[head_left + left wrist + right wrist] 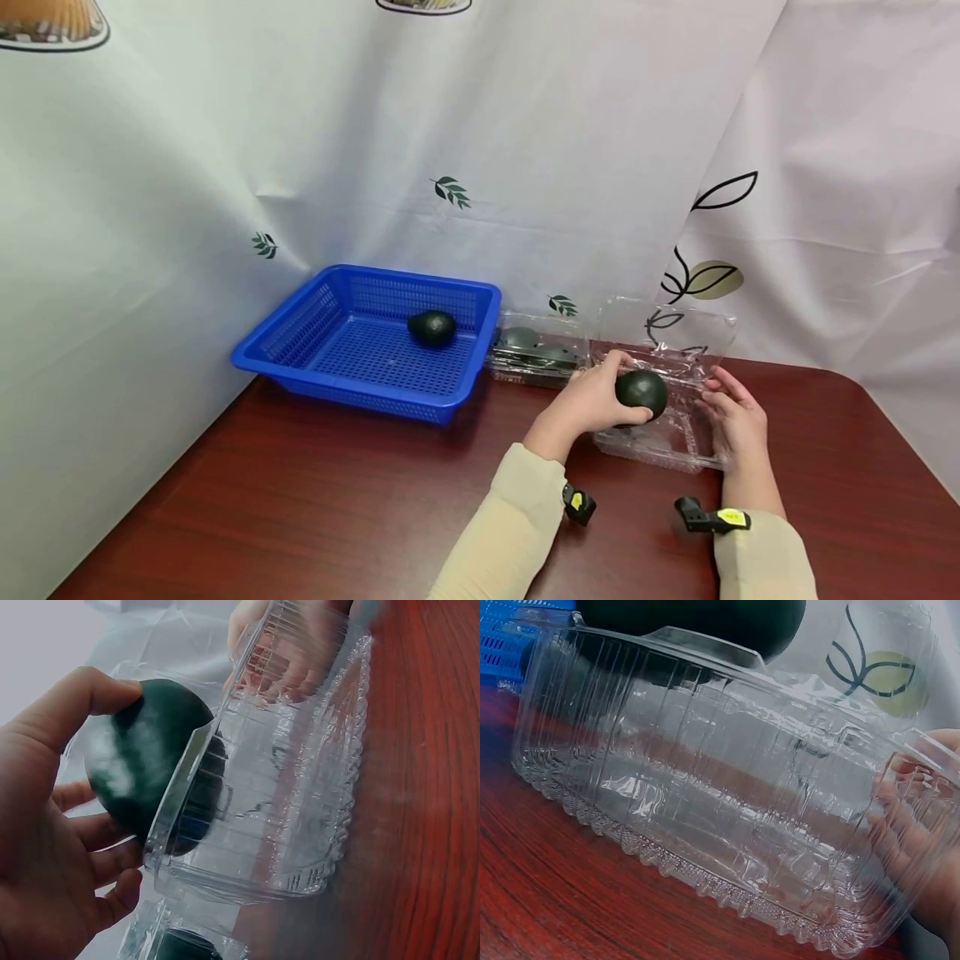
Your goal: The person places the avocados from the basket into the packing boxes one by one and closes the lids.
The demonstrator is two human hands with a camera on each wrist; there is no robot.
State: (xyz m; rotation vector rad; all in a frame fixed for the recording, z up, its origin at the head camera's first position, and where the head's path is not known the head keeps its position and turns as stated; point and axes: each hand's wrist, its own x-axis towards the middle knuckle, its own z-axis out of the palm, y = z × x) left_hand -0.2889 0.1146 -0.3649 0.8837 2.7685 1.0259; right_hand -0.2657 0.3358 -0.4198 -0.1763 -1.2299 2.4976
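Note:
My left hand (594, 398) grips a dark green avocado (642, 394) between thumb and fingers, over the left part of an open clear plastic clamshell box (660, 446). In the left wrist view the avocado (150, 761) is partly behind the box's near wall, at the rim. My right hand (738, 421) is at the box's right side; its fingers (900, 825) show through the clear wall in the right wrist view, touching the box there. The box's lid (675, 333) stands raised at the back.
A blue plastic basket (367, 404) stands at the left with another avocado (432, 328) in it. Between basket and open box sits a second clear box (536, 373) with dark green avocados inside. A white printed curtain (525, 150) hangs behind the brown table (300, 500).

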